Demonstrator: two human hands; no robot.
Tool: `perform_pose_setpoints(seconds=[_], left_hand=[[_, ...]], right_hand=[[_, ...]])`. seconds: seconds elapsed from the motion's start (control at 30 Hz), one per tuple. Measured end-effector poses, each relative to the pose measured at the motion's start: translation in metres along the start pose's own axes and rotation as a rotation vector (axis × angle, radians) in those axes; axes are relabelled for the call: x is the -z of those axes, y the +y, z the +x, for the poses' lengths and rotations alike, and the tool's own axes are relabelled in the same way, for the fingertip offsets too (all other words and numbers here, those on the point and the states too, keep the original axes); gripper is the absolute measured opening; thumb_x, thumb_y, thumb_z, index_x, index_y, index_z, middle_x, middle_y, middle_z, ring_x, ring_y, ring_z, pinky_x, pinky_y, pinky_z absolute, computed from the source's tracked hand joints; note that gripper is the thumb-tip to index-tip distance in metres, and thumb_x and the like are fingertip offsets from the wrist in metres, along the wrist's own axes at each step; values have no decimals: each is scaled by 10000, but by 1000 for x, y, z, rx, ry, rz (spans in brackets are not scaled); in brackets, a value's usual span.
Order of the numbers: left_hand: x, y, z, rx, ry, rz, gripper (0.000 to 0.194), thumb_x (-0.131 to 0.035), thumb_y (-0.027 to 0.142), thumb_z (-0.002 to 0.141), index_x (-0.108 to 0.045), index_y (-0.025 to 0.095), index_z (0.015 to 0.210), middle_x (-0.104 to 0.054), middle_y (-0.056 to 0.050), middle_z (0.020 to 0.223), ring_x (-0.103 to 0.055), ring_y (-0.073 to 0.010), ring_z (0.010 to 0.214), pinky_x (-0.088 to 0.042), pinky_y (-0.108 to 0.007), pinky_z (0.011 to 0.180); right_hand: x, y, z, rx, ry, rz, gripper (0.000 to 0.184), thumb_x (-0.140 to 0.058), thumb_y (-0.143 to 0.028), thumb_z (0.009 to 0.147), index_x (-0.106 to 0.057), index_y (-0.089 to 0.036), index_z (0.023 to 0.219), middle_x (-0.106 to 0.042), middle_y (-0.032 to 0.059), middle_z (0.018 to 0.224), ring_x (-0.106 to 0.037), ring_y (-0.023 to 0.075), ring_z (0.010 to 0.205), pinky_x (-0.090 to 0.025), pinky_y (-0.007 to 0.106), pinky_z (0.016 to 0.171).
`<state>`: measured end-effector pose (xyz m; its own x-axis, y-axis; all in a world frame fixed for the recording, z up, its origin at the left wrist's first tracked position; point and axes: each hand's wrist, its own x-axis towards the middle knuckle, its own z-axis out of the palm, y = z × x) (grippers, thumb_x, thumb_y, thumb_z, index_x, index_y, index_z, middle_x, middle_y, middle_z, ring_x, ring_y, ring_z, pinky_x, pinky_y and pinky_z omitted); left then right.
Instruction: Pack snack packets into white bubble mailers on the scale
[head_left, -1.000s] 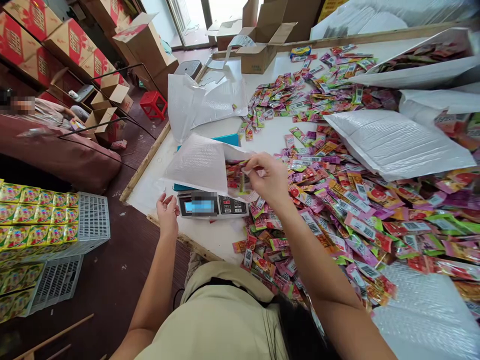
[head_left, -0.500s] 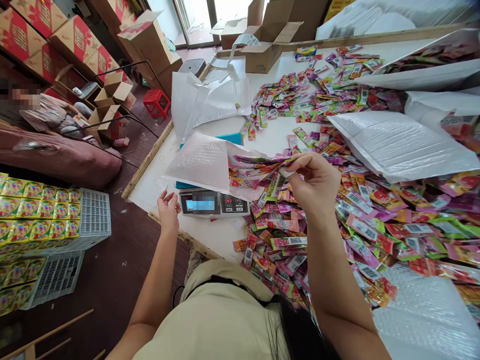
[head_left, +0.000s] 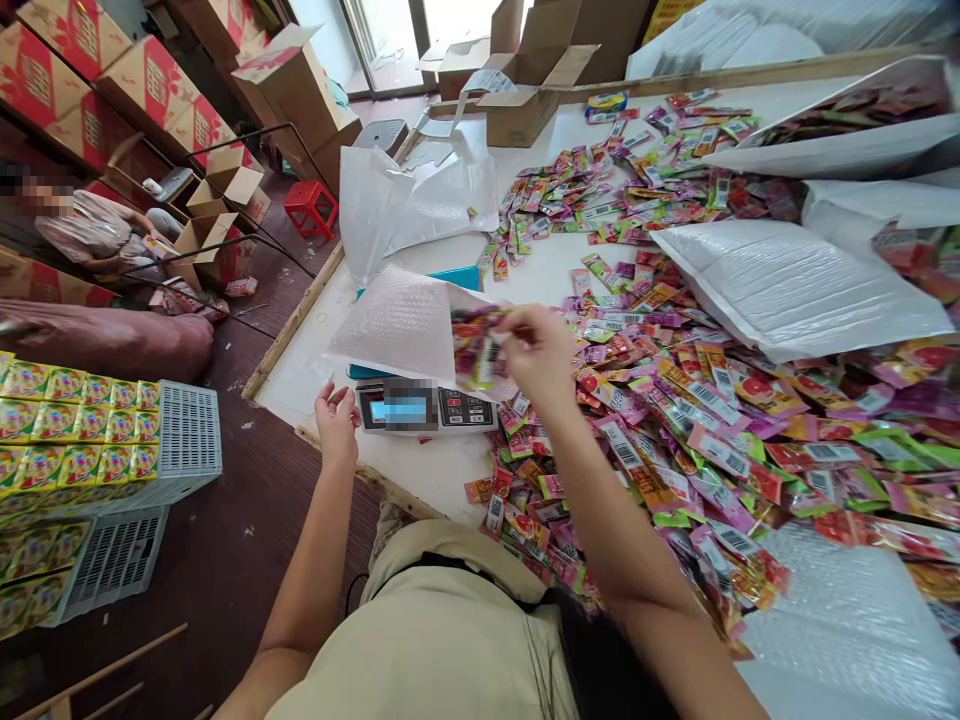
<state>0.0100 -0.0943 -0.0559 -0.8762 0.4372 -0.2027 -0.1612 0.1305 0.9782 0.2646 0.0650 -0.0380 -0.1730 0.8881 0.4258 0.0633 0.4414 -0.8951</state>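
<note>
My right hand (head_left: 541, 358) is closed on a snack sachet (head_left: 486, 368) with a barcode and green edge, held at the mouth of a white bubble mailer (head_left: 397, 318). Motion blurs the sachet, and I cannot tell if others are pinched with it. More colourful sachets show inside the mailer's opening. Underneath, a digital scale (head_left: 469, 408) with a blue platform (head_left: 457, 278) and a lit display carries the mailer. My left hand (head_left: 337, 412) rests by the scale's left edge, its fingers loosely curled and apart, holding nothing.
Loose sachets (head_left: 675, 410) spread over the right of the white table. Bubble mailers (head_left: 802, 285) lie among them, with another (head_left: 416, 205) behind the scale. An open carton (head_left: 521, 115) stands at the back. Crates (head_left: 191, 430) and a red stool (head_left: 311, 208) are left; a person (head_left: 94, 225) sits beyond.
My right hand has moved left, from the sachet pile beside the mailer to its opening, carrying the sachet along. My left hand and the mailer have stayed put.
</note>
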Motion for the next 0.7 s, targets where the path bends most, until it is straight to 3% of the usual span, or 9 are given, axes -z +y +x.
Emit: perform_pose_setpoints(seconds=[0.1, 0.2, 0.33, 0.43, 0.53, 0.7], left_hand=[[3, 0, 2, -29, -8, 0, 520, -810, 253, 725, -533, 208, 1163, -603, -38, 1058, -491, -33, 549, -345, -190, 476], [8, -1, 5, -46, -1, 3, 545, -817, 265, 721, -534, 210, 1183, -604, -37, 1065, -490, -29, 550, -348, -188, 481], [8, -3, 5, 12, 17, 3, 522, -818, 256, 720, -536, 211, 1157, -600, -24, 1027, -487, -26, 538, -349, -179, 472], [1, -3, 3, 10, 1, -7, 519, -828, 262, 714, -541, 211, 1144, -600, -22, 1024, -487, -27, 540, -342, -175, 466], [-2, 0, 1, -6, -11, -20, 532, -829, 264, 716, -541, 203, 1159, -606, -35, 1049, -487, -27, 541, -344, -179, 468], [3, 3, 1, -28, 1, -16, 497, -792, 240, 740, -527, 206, 1159, -606, -32, 1048, -487, -24, 538, -349, -176, 471]], right_hand=[[-28, 8, 8, -16, -142, -114, 275, -449, -47, 738, -653, -208, 827, -723, 76, 1182, -656, 227, 1116, -505, 412, 1002], [-26, 10, 8, -76, -133, -201, 285, -449, -64, 766, -677, -212, 850, -752, 62, 1047, -679, 231, 1022, -518, 404, 948], [3, 3, 3, -91, -34, -170, 192, -505, -109, 789, -664, -211, 820, -734, 33, 902, -680, 191, 847, -533, 346, 783], [26, -13, -1, -62, 40, -68, 111, -561, -155, 815, -650, -220, 814, -714, 20, 869, -679, 174, 825, -536, 322, 715], [53, -35, -4, -6, 176, 12, 70, -641, -179, 840, -649, -247, 822, -700, 26, 877, -686, 192, 881, -560, 361, 760], [99, -62, -12, 3, 375, -4, 80, -742, -245, 857, -678, -280, 824, -700, 57, 952, -689, 291, 996, -537, 536, 906]])
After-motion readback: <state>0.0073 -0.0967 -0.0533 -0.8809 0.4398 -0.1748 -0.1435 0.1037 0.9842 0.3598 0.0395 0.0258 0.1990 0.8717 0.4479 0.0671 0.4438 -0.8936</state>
